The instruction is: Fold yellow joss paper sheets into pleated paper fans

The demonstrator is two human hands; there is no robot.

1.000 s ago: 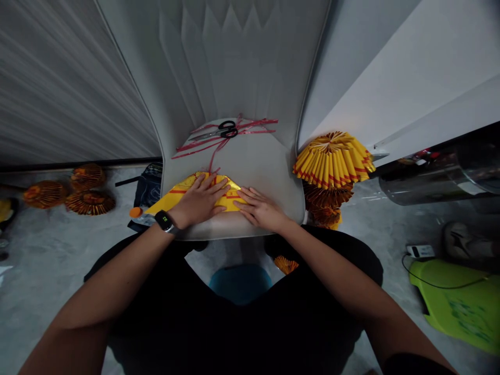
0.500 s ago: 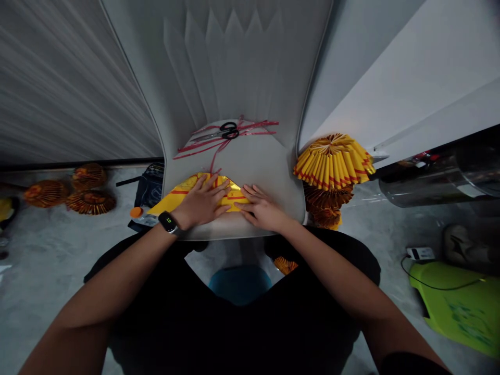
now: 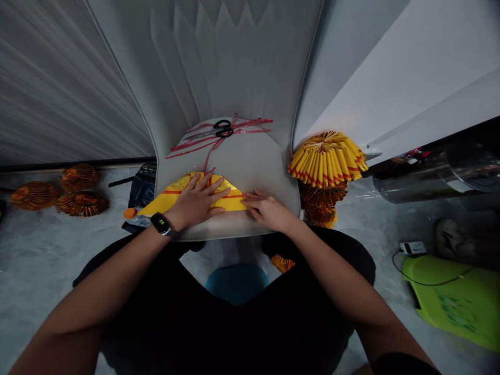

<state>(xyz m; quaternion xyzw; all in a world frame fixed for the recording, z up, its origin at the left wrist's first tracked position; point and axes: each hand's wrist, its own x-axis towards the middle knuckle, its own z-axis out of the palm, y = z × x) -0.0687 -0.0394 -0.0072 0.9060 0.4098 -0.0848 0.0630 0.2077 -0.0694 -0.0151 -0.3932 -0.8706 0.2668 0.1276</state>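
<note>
A folded yellow paper (image 3: 234,202) with a red stripe lies along the front of the grey chair seat (image 3: 250,156). My left hand (image 3: 194,204), with a watch at the wrist, rests on it with fingers spread. At the paper's right end, my right hand (image 3: 269,210) has its thumb and fingers drawn together on the edge. Black-handled scissors (image 3: 222,128) lie behind the paper on several red ribbons (image 3: 187,152), one of which runs down to the paper's top edge.
Pleated yellow paper pieces (image 3: 330,161) are stacked right of the chair. Several pleated orange ones (image 3: 82,203) sit on the floor at left, near a dark bag (image 3: 144,191). A green box (image 3: 453,302) and a blue stool (image 3: 236,283) are lower down.
The whole view has shifted slightly. My right hand has drawn its fingers together at the paper's right end, where they were spread before. My left hand stays spread on the paper.
</note>
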